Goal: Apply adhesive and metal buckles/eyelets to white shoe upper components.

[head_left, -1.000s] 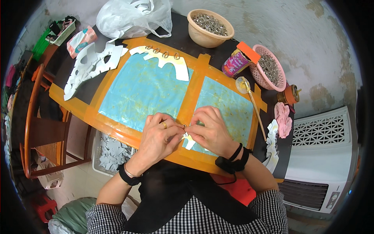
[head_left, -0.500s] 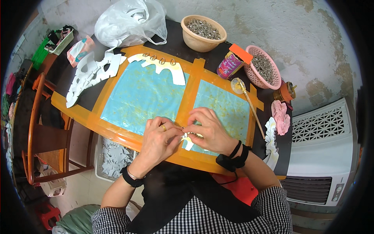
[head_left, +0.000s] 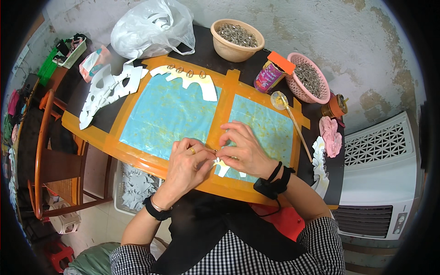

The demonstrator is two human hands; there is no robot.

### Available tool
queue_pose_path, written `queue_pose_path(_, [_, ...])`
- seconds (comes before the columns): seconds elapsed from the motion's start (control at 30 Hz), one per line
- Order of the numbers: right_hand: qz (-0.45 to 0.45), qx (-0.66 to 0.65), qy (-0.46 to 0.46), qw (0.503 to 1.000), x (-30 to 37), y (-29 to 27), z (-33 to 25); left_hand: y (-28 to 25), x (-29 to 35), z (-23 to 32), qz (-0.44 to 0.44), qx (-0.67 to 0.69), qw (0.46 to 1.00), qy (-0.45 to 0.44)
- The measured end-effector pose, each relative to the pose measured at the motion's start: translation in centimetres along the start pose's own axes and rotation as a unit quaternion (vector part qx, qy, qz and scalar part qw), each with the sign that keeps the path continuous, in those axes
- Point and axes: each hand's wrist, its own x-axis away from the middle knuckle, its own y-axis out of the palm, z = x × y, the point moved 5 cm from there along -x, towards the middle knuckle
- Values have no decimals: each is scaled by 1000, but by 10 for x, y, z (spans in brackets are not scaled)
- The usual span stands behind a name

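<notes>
On the right blue panel, near the table's front edge, lies a white scalloped strip (head_left: 223, 170) with yellow on it. My left hand (head_left: 187, 162) has its thumb and forefinger closed on the left end of this strip, where a bit of metal shows. From the other side my right hand (head_left: 245, 151) meets it, thumb and forefinger bent in at the same end and the other fingers raised; its palm hides much of the strip. Further back, a second scalloped strip (head_left: 208, 87) coated yellow lies flat with several metal rings (head_left: 189, 73) along its upper edge.
Behind stand a beige bowl (head_left: 236, 52) and a pink basket (head_left: 316, 94), both full of metal rings, with a purple can (head_left: 267, 79) between. A stick (head_left: 299, 133) lies at right. White cut pieces (head_left: 101, 94) and a plastic bag (head_left: 130, 34) are at left.
The fingers of my right hand have lifted and spread slightly. My left hand keeps its grip on the strip, almost unmoved. The whole view has shifted a little.
</notes>
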Motion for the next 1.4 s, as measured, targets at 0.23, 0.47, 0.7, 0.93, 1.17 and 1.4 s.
queue_pose_path(0.23, [-7, 64, -47, 997, -1, -4, -11, 0, 1, 0, 6, 1, 1000, 0])
queue_pose_path(0.47, [-29, 110, -81, 990, -5, -3, -13, 1, 1, -1, 10, -2, 1000, -2])
queue_pose_path(0.7, [-46, 94, -97, 990, -9, -6, -12, 1, 0, 0, 11, 2, 1000, -3])
queue_pose_path(0.93, [-72, 110, -141, 981, -12, -5, -13, 1, 1, 1, 11, -6, 1000, 0])
queue_pose_path(1.17, [-98, 110, -159, 976, -14, -6, -9, 1, 1, 0, 4, -1, 1000, -6])
queue_pose_path(1.4, [-93, 84, -131, 983, -6, -8, -6, 0, 0, 2, -7, 2, 1000, -5])
